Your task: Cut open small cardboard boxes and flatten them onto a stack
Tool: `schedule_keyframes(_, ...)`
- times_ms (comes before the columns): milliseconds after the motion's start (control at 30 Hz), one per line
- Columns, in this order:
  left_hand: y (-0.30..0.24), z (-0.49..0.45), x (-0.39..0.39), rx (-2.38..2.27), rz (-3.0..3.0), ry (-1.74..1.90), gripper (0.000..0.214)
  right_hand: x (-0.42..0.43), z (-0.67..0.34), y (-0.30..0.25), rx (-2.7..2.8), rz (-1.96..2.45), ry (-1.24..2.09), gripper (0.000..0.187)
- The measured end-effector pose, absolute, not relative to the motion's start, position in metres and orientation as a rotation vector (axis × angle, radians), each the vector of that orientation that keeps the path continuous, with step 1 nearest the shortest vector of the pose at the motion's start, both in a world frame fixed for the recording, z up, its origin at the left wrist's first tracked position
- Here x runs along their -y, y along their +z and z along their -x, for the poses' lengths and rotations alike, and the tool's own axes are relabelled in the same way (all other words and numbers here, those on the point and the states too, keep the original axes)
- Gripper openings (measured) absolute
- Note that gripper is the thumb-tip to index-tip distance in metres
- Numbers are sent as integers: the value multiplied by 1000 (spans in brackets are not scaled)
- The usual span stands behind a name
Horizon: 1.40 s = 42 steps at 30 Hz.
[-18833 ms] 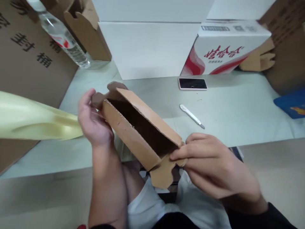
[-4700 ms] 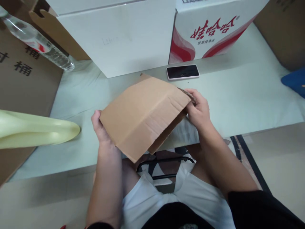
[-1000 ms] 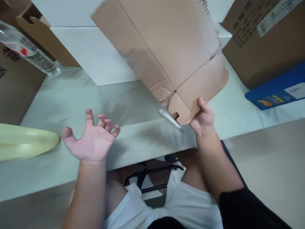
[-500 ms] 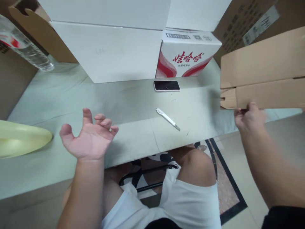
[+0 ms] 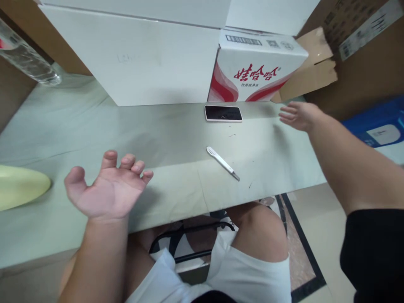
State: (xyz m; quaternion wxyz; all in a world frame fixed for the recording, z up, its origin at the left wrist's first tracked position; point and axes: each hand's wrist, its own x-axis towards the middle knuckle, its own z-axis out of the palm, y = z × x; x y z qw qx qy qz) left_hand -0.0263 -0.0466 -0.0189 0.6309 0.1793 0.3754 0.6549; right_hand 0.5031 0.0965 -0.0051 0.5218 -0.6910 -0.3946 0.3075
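My left hand [image 5: 105,191] hovers palm up over the near edge of the pale table [image 5: 158,139], fingers loosely curled and apart, holding nothing. My right hand [image 5: 298,114] is stretched out to the far right of the table, fingers extended and empty. Just beyond it a folded brown cardboard box [image 5: 307,73] leans between the red-and-white carton [image 5: 255,71] and a big brown carton [image 5: 362,54]; the hand is apart from it.
A phone [image 5: 223,112] lies face up mid-table, with a small white-handled knife [image 5: 222,162] nearer me. A large white box [image 5: 135,54] stands behind. A plastic bottle [image 5: 28,59] is at far left, a pale yellow object [image 5: 19,185] at left, a blue package [image 5: 378,124] at right.
My right hand carried the folded cardboard box to the right and let it go against the cartons; it is now empty and stretched out. The left hand stayed open.
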Motion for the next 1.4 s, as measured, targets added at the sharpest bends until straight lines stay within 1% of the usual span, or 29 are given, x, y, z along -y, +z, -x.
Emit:
schedule_keyframes(33, -18, 28, 46, -864, -418, 1496, 36, -87, -489, -8, 923, 1706, 813, 23)
schedule_keyframes(100, -17, 31, 45, -903, -445, 1470, 34, -55, -455, -12, 882, 1763, 934, 8)
schedule_keyframes(133, -18, 33, 45, -953, -475, 1445, 32, -33, -435, -12, 892, 1764, 994, 5)
schedule_keyframes(200, -25, 35, 43, -1148, -630, 1355, 31, 19, -390, -10, 1040, 1691, 1218, 7)
schedule_keyframes(267, -37, 35, 42, -1372, -829, 1243, 30, 76, -338, -11, 1400, 1552, 1584, 14)
schedule_keyframes(333, -52, 32, 43, -1509, -1026, 1138, 25, 131, -280, -22, 1681, 1392, 1898, 21)
schedule_keyframes(367, -59, 29, 44, -1554, -1156, 1083, 22, 156, -250, -32, 1845, 1274, 1968, 21)
schedule_keyframes(400, -66, 26, 46, -1598, -1336, 1026, 19, 179, -221, -46, 2053, 1151, 1966, 20)
schedule_keyframes(467, -77, 20, 50, -1665, -1675, 927, 12, 218, -170, -76, 2466, 976, 1803, 19)
schedule_keyframes(567, -87, 14, 56, -1735, -1977, 872, 6, 262, -126, -116, 2868, 776, 1698, 24)
schedule_keyframes(633, -90, 13, 57, -1767, -2064, 869, 10, 283, -120, -131, 2988, 724, 1673, 27)
schedule_keyframes(767, -92, 13, 57, -1823, -2082, 849, 15, 306, -142, -142, 3142, 602, 1728, 19)
schedule_keyframes(800, -92, 13, 56, -1838, -2086, 835, 15, 310, -147, -144, 3130, 577, 1727, 21)
schedule_keyframes(900, -96, 10, 54, -1882, -2084, 792, 15, 322, -151, -151, 3013, 573, 1717, 43)
schedule_keyframes(967, -100, 9, 54, -1909, -2072, 801, 14, 331, -146, -155, 2965, 619, 1743, 51)
schedule_keyframes(1167, -108, 13, 51, -1912, -2016, 854, 19, 345, -137, -156, 2950, 784, 1824, 44)
schedule_keyframes(1300, -112, 16, 47, -1951, -1989, 910, 23, 345, -147, -155, 2940, 698, 1855, 25)
schedule_keyframes(1400, -114, 15, 47, -1967, -1983, 932, 25, 337, -156, -156, 2867, 578, 1916, 16)
